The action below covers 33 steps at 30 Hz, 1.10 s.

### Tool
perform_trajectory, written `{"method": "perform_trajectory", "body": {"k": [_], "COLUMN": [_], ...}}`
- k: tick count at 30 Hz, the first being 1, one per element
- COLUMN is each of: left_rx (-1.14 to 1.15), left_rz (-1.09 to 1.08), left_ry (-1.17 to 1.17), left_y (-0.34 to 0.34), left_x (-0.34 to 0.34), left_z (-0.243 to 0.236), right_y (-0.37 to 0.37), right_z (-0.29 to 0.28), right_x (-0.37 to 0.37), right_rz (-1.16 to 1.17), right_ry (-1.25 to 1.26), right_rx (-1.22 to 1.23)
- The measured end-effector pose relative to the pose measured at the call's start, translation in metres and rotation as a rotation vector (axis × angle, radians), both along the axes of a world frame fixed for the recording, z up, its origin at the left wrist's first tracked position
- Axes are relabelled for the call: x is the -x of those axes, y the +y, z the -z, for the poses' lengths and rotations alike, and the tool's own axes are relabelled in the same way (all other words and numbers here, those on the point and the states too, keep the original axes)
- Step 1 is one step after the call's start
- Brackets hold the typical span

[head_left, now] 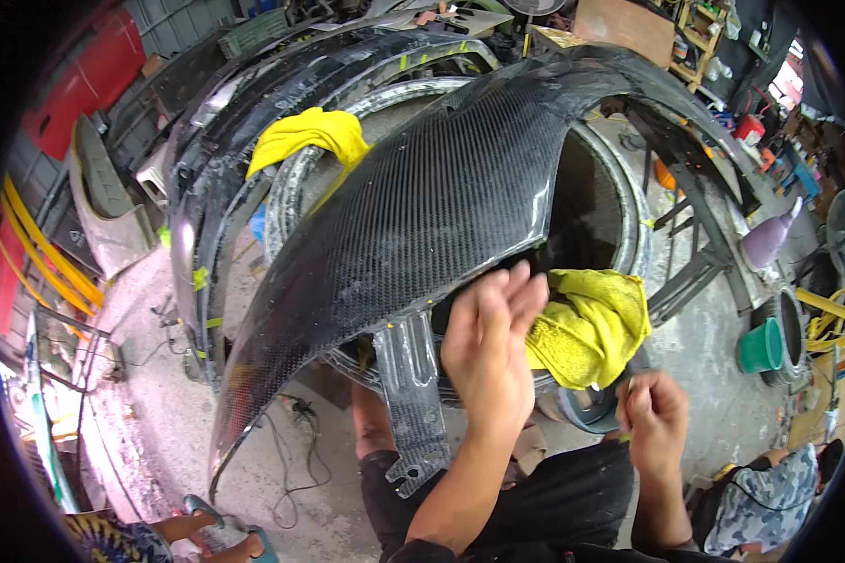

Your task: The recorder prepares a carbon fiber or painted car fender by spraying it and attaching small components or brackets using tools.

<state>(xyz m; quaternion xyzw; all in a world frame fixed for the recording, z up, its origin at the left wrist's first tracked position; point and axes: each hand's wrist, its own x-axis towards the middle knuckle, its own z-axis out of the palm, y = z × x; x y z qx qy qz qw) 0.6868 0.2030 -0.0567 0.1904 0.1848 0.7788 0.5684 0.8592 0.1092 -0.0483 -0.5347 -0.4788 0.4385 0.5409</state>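
A glossy black carbon-fibre car fender [413, 188] lies across a round drum-like stand [636, 225]. A black slotted bracket [410, 375] hangs from its near edge. My left hand [491, 328] is raised at that near edge, fingers stretched and slightly bent, with nothing seen in it; I cannot tell whether it touches the panel. Lower right, my right hand [655, 418] is closed in a pinch, and what it holds, if anything, is too small to name. A yellow cloth [591, 328] hangs on the stand's rim between my hands. Another yellow cloth [310, 139] lies beyond the fender, to the left.
More dark curved body panels [244, 122] stand at the far left. A lilac spray bottle [770, 236] and a green bucket [760, 347] are at the right. Cables [300, 441] trail over the floor. Other people [127, 540] show at the lower left and lower right.
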Motion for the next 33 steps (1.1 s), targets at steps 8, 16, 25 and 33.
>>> {"method": "perform_trajectory", "body": {"k": [8, 16, 25, 33], "left_rx": [-0.152, 0.095, -0.053, -0.09], "left_rz": [-0.028, -0.27, -0.053, -0.025], "left_ry": [0.682, 1.338, 1.049, 1.067], "left_y": [-0.163, -0.087, -0.008, 0.006], "left_x": [0.096, 0.139, 0.155, 0.14], "left_z": [-0.03, -0.028, -0.01, -0.021], "right_y": [0.033, 0.092, 0.095, 0.111], "right_z": [-0.036, -0.041, -0.043, -0.065], "right_x": [0.066, 0.11, 0.121, 0.104], "right_rz": [-0.368, -0.513, -0.489, -0.608], "right_ry": [0.368, 0.472, 0.52, 0.516], "right_rx": [0.286, 0.114, 0.063, 0.261]}}
